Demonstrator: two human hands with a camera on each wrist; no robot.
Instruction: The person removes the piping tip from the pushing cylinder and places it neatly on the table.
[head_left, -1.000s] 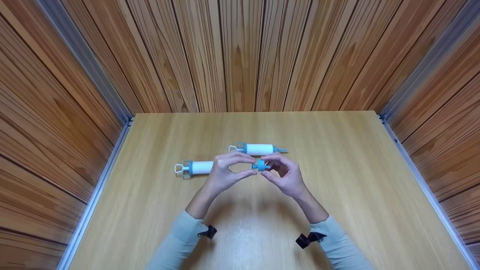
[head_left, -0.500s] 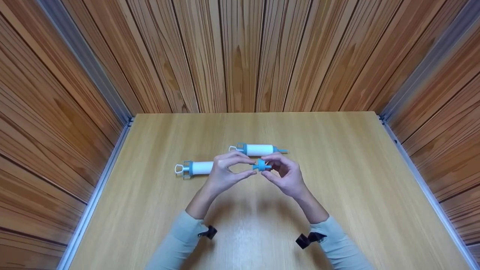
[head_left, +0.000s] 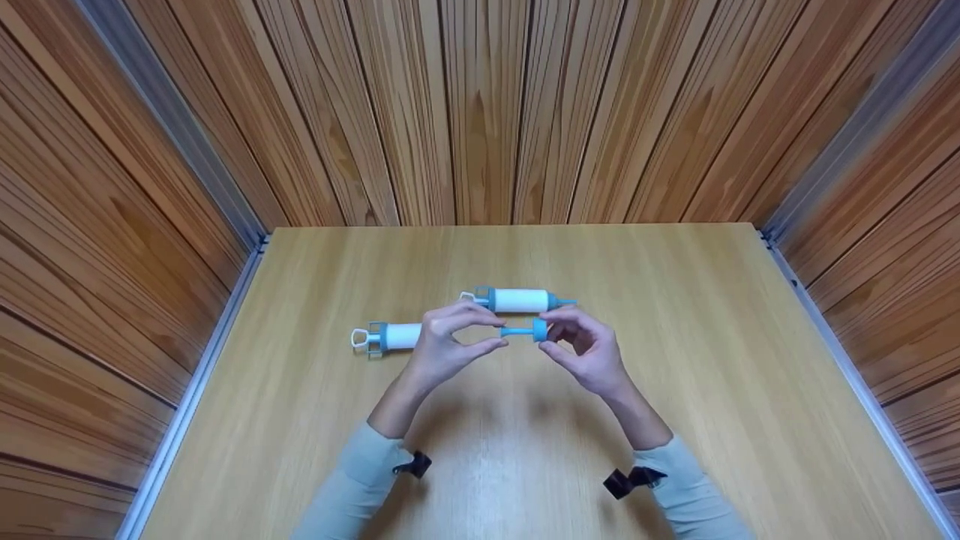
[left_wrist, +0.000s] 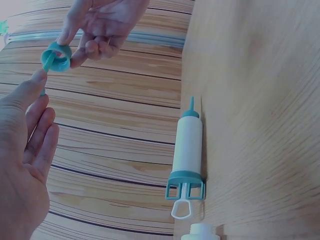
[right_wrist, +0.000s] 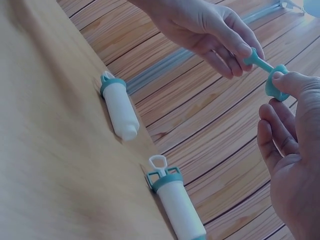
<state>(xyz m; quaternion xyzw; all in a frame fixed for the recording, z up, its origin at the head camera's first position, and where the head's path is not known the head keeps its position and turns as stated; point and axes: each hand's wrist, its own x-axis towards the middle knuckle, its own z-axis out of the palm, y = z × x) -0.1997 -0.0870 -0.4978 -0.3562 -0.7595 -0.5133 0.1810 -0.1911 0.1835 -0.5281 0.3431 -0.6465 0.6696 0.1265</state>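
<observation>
Both forearms [head_left: 349, 480] are angling in over the table [head_left: 487, 487], hands facing each other. The left hand [head_left: 448, 341] is pinching one end of a thin blue stick [head_left: 517, 331], while the right hand [head_left: 592, 356] is gripping the blue cap [head_left: 540, 330] at its other end (can't tell if they're actually joined). It's all hovering just this side of the far syringe [head_left: 521, 301]. The left wrist view is showing the cap's hollow side; the right wrist one's catching the bare white end of the near syringe [right_wrist: 119, 107], which the left hand is hiding from the head view.
</observation>
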